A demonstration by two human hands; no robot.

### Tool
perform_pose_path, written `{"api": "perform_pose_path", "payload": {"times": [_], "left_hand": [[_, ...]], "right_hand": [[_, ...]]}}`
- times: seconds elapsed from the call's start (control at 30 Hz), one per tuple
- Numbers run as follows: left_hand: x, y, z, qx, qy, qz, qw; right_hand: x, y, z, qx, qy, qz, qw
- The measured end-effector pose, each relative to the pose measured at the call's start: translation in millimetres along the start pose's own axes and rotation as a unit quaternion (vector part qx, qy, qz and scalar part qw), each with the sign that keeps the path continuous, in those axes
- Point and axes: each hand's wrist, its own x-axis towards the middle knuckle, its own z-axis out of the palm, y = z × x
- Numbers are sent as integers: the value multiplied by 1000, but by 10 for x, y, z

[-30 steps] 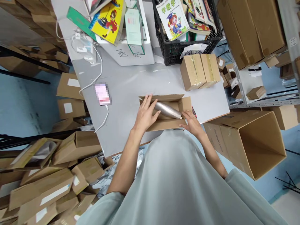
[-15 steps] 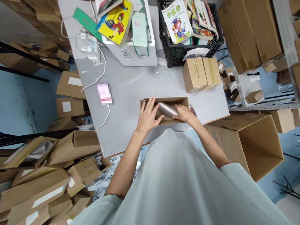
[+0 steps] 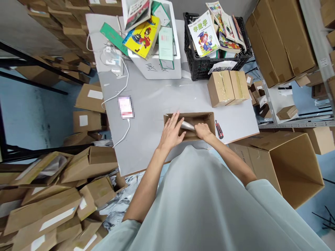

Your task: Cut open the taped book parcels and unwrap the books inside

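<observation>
An open, narrow cardboard box point(image 3: 210, 122) stands at the near part of the table, in front of my body. Inside it lies a smooth silver, rounded object point(image 3: 187, 125), slanted across the box; its exact kind does not show. My right hand point(image 3: 203, 131) is closed around the object's right end, inside the box. My left hand point(image 3: 171, 130) lies open over the box's left end, fingers stretched toward the far wall and thumb apart, close to the object's left end. A red and black box cutter point(image 3: 219, 129) rests just right of the box.
On the grey table point(image 3: 154, 94) stand a white bin point(image 3: 164, 73) and a black crate point(image 3: 200, 69), both full of books. Two taped cartons point(image 3: 222, 89) are at the right. A phone point(image 3: 126, 107) lies left on a cable. Cardboard boxes point(image 3: 60, 205) pile up lower left; a large open carton point(image 3: 295, 167) stands right.
My right hand's fingers have closed more tightly on the silver object, and less of it shows. The view has shifted, so the box cutter now appears fully.
</observation>
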Motion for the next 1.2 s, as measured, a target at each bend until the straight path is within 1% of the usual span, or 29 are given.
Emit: {"api": "perform_pose_path", "payload": {"times": [0.07, 0.17, 0.23, 0.3, 0.37, 0.4, 0.47, 0.53, 0.6, 0.63, 0.67, 0.73, 0.83, 0.93, 1.03, 1.13, 1.2], "left_hand": [[-25, 33, -49, -21, 0, -3, 1000], [-73, 112, -177, -63, 11, -36, 997], [-98, 162, -287, -94, 26, -69, 993], [-100, 183, -394, -138, 48, -93, 985], [-64, 170, -478, -193, 76, -102, 973], [-26, 157, -508, -222, 89, -103, 965], [91, 134, -545, -279, 101, -106, 949], [263, 138, -559, -332, 87, -111, 933], [478, 159, -563, -372, 71, -114, 918], [596, 166, -564, -386, 71, -115, 912], [716, 162, -564, -396, 79, -119, 907], [952, 106, -560, -410, 101, -141, 895], [1242, -101, -535, -416, 105, -209, 879], [1405, -359, -479, -393, 93, -278, 872], [1448, -561, -414, -359, 85, -323, 872], [1444, -670, -361, -337, 71, -342, 874], [1459, -700, -336, -336, 75, -345, 873]], "right_hand": [[-216, -9, -38, -5, 7, -8, 1000], [-616, -13, -125, 2, 36, -20, 999], [-888, 23, -210, 27, 68, -25, 997], [-1121, 109, -318, 69, 120, -35, 990], [-1278, 238, -444, 138, 188, -43, 971], [-1316, 311, -514, 185, 221, -47, 956], [-1295, 456, -661, 305, 273, -61, 910], [-1134, 581, -808, 432, 300, -86, 846], [-846, 683, -944, 534, 304, -112, 781], [-666, 725, -1005, 571, 296, -118, 756], [-469, 761, -1060, 601, 278, -119, 740], [-56, 810, -1152, 647, 232, -99, 720], [501, 809, -1227, 678, 178, -36, 712], [878, 731, -1216, 679, 135, 39, 721], [1089, 641, -1156, 667, 101, 88, 733], [1223, 580, -1109, 658, 83, 95, 742], [1301, 549, -1102, 654, 82, 92, 746]]}}
